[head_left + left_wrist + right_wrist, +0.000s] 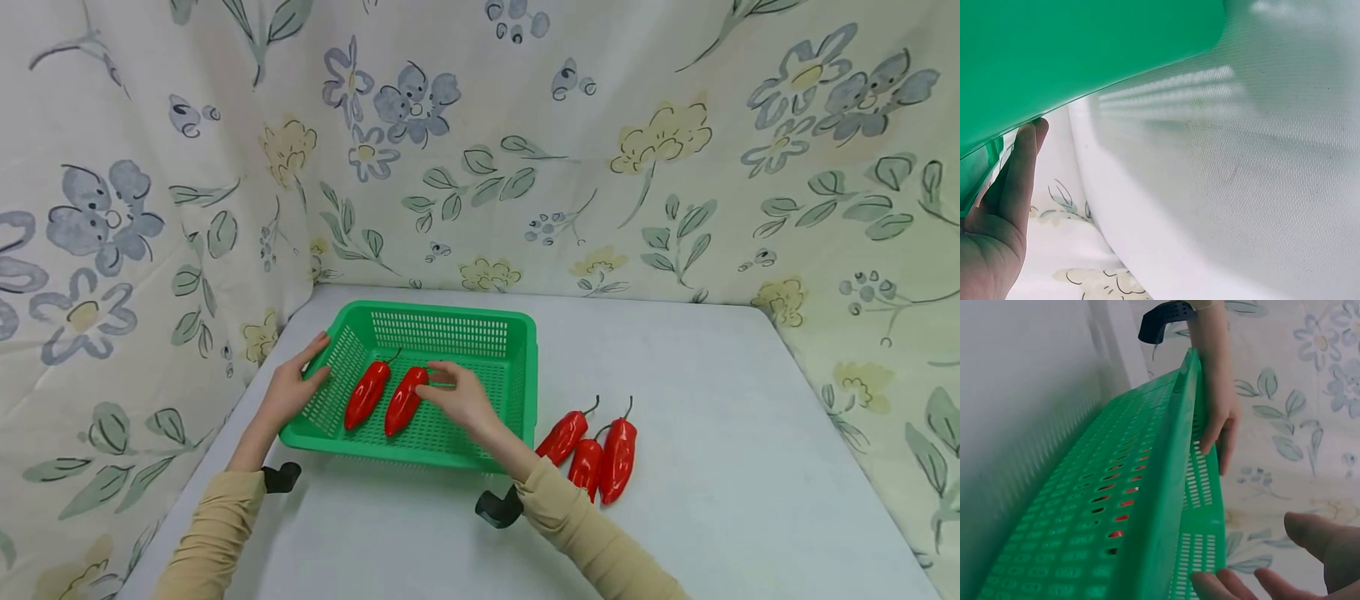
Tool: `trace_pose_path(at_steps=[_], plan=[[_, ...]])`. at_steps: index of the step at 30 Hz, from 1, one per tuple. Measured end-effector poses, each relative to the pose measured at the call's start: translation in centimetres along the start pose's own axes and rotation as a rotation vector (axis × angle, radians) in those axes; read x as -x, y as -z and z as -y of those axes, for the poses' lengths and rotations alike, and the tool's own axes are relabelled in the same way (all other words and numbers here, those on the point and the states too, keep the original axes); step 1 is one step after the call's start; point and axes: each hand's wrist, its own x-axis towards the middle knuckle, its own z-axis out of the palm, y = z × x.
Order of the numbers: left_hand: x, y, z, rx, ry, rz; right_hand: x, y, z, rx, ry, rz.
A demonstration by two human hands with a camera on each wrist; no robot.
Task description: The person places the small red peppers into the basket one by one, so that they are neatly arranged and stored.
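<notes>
On the far left, floral cloth (97, 217) hangs beside the worktop (720, 417) and continues across the back to the right side. Next comes a tan left sleeve (216, 529), pushed up the forearm, with a black wrist mount (281, 477) just beyond its cuff. The left hand (291, 392) is at the left side of a green basket (532, 379), its grip closed over the rim with the thumb and fingers parted across it. The basket sits on the worktop, its walls and floor pierced by slots.

Inside it, the left pepper (367, 397) lies aslant, red and glossy, its thin stem towards the back wall. Just beside it lies the second pepper (402, 408), at much the same slant. The right hand (465, 400) hovers at the upper end of that second pepper; its grip is released, thumb and fingers apart with nothing between them in the right wrist view. Whether a fingertip touches the pepper I cannot tell.

Right of the basket, three more red peppers (619, 462) lie close together on the worktop, stems pointing away from the person, partly hidden by the right forearm and its tan right sleeve (592, 533).
</notes>
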Motion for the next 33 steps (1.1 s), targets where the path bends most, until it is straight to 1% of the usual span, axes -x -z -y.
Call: trace_pose_path(at_steps=[5, 17, 27, 33], plan=[[0.0, 0.1, 0.0, 0.009, 0.004, 0.004, 0.5, 0.7, 0.4, 0.006, 0.014, 0.001], [0.1, 0.1, -0.1, 0.025, 0.029, 0.014, 2.2, 2.4, 0.9, -0.036, 0.057, 0.017], [0.2, 0.1, -0.2, 0.021, 0.008, 0.007, 3.3, 4.0, 1.0, -0.016, 0.094, -0.023], [0.2, 0.1, -0.1, 0.028, 0.008, 0.008, 4.0, 5.0, 1.0, -0.068, 0.093, -0.028]])
